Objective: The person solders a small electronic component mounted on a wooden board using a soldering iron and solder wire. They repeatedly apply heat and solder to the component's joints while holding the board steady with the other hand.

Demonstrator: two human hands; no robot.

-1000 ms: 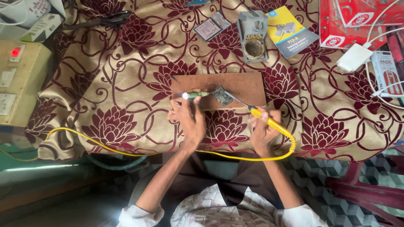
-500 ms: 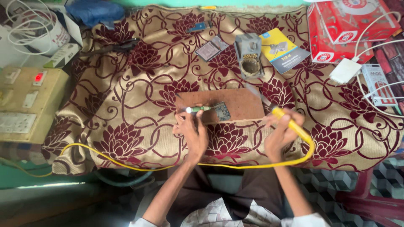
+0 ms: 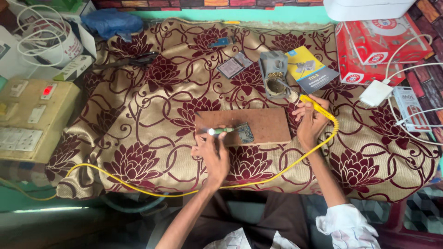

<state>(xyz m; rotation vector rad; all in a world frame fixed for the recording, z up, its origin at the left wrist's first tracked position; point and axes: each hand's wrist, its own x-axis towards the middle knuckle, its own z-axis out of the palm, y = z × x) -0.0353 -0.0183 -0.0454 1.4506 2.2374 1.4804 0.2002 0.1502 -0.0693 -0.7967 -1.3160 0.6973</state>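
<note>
Centrally, on the patterned gold-and-maroon floral cloth [image 3: 138, 115]:

- Flat brown rectangular wooden board [image 3: 267, 123], lying level at the middle of the cloth.
- Small blue-grey rectangular circuit board [image 3: 245, 133], resting on the wooden board's near edge, at about 1 o'clock from the left hand.
- Left hand [image 3: 213, 154], just below the wooden board; fingers curled and pinched around a slim green pen-shaped tool with a white lit end [image 3: 220, 131], which lies crosswise with its far end touching the circuit board.
- Right hand [image 3: 310, 121], at 3 o'clock of the wooden board; fingers closed in a pen grip around a yellow-handled soldering iron [image 3: 318, 107], whose dark tip points to 10 o'clock into the stand.
- Yellow cord [image 3: 258, 177], trailing from the iron toward 8 o'clock across the cloth's near edge.
- Grey metal soldering stand with round brass-wool cup [image 3: 275, 77], at 12 o'clock of the wooden board.
- Yellow-and-blue printed card [image 3: 310, 69], just beside the stand at 3 o'clock.
- Red cardboard box [image 3: 378, 46], at 2 o'clock.
- Beige switchboard with a red lit switch [image 3: 32, 110], at 9 o'clock.
</note>
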